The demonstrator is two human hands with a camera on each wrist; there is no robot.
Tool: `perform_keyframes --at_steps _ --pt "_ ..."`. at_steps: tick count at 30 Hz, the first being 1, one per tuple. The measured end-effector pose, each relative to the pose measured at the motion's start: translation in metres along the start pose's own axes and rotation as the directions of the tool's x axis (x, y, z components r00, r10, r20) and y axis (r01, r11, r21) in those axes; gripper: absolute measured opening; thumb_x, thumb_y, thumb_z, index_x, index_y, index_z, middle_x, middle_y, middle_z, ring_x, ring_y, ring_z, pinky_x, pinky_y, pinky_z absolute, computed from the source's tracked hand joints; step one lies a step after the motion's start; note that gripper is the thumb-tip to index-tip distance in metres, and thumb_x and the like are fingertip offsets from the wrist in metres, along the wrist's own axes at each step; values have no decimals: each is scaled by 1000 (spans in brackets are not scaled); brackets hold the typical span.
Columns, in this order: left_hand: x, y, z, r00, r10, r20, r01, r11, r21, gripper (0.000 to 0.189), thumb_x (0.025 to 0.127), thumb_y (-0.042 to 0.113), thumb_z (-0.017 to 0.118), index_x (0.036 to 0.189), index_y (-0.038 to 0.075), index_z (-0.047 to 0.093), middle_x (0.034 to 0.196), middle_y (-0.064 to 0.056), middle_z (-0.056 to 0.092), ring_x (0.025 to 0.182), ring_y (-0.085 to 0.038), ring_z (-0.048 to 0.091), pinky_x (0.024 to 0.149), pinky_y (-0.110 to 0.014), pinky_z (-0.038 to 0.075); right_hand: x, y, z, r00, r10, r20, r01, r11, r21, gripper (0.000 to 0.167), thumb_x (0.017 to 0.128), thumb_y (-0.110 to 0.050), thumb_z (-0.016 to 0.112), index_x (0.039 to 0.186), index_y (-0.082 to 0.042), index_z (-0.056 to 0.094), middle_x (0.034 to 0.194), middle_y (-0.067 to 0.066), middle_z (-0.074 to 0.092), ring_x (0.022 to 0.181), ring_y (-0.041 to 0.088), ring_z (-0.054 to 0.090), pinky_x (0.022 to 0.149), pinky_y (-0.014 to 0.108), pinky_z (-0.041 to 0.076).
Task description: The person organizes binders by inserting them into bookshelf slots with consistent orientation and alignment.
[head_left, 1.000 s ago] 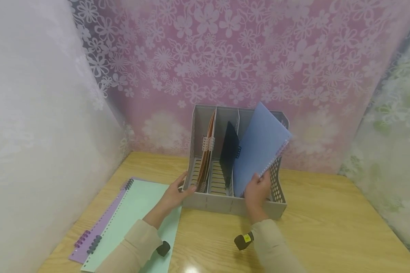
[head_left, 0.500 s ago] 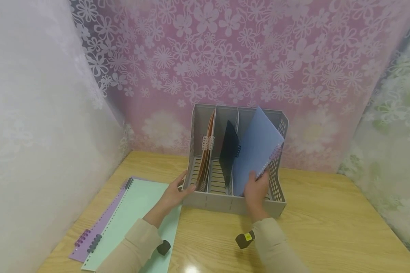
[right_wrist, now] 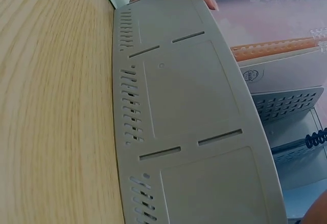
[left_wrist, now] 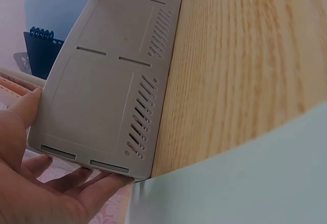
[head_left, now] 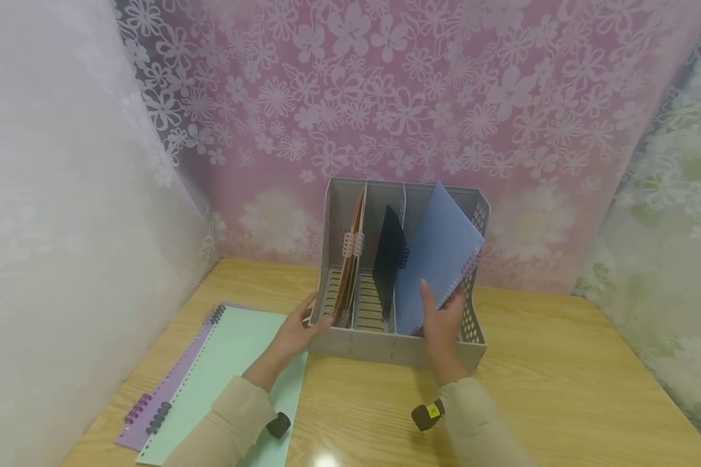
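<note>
A grey three-slot file organizer (head_left: 370,347) stands on the table, its low front lip facing me. My left hand (head_left: 296,329) holds its front left corner, thumb over the rim and fingers against the side, as the left wrist view shows too. In the right slot leans a blue loose-leaf notebook (head_left: 435,256) with purple binding rings on its right edge. My right hand (head_left: 444,327) is at the notebook's lower right edge, thumb straight and spread from the fingers, whose tips are partly hidden. A dark notebook (head_left: 387,259) fills the middle slot; orange-edged notebooks (head_left: 348,279) stand in the left one.
A mint green notebook (head_left: 239,363) with dark rings lies on the table to the left, partly over a purple notebook (head_left: 166,392). The wooden table (head_left: 561,389) extends to the right. A pink floral curtain (head_left: 327,97) hangs close behind the organizer.
The blue notebook has gone lower and further into the right slot. My right thumb has moved off its edge and straightened. My left hand stays on the organizer's corner.
</note>
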State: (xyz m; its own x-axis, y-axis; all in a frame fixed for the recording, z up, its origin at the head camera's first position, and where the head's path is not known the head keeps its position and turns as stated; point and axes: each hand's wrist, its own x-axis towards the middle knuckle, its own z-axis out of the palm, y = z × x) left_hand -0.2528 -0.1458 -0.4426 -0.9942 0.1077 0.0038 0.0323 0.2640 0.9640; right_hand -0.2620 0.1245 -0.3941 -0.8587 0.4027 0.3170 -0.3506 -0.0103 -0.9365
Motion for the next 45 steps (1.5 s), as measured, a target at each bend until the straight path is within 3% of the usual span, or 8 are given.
perform_keyframes --at_steps 11,16,20,25,32,38,42,45 --pt "3 8 7 998 -6 68 3 999 43 78 93 33 66 155 23 21 153 -24 29 131 -47 40 103 -62 37 -15 -8 -28 991 -114 -70 126 973 194 84 92 -17 63 154 -8 8 158 17 16 148 28 13 120 43 11" --pt "2 9 1 997 -37 74 33 998 57 83 93 39 65 156 19 16 154 -24 28 135 -48 34 104 -65 33 -26 -12 -35 987 -95 -133 123 967 222 81 91 -18 62 154 -13 10 152 12 23 143 28 22 118 36 20" --pt "-5 6 -6 998 -53 41 50 996 69 85 92 47 63 156 17 15 153 -24 28 139 -47 27 106 -66 29 -37 -17 -36 980 -81 -180 123 963 240 70 92 -12 57 150 -12 18 136 9 34 126 24 36 103 26 35" --pt "-16 5 -18 999 -50 10 49 993 109 81 95 48 58 155 16 15 153 -24 29 139 -46 28 106 -67 29 -53 -25 -30 986 -20 -165 69 953 295 47 96 -5 50 139 -6 31 116 5 44 108 15 46 91 22 38" --pt "-27 6 -41 995 -98 14 95 987 126 80 96 48 56 156 18 13 155 -23 26 139 -45 29 106 -64 32 -76 -14 -19 993 -118 27 107 960 259 23 99 -6 42 122 -8 47 102 3 59 92 11 60 84 21 47" --pt "-33 11 -55 990 -126 58 117 984 136 81 95 53 54 156 21 11 156 -21 22 140 -44 28 106 -66 29 -95 -10 -3 972 -39 233 14 994 109 24 99 -3 51 123 1 51 108 7 61 102 10 59 91 17 47" --pt "-39 12 -67 987 -144 71 130 976 175 83 94 59 51 156 21 10 157 -21 22 140 -44 27 105 -69 27 -107 -13 8 922 43 384 -47 999 1 34 98 -6 56 128 7 49 121 20 59 113 20 58 96 19 46" --pt "-44 12 -77 982 -170 80 150 967 208 85 93 61 51 156 22 10 157 -21 20 141 -44 26 105 -70 26 -115 -15 17 854 134 504 -121 991 -57 42 99 -16 57 134 5 47 131 24 55 122 31 54 102 27 45"
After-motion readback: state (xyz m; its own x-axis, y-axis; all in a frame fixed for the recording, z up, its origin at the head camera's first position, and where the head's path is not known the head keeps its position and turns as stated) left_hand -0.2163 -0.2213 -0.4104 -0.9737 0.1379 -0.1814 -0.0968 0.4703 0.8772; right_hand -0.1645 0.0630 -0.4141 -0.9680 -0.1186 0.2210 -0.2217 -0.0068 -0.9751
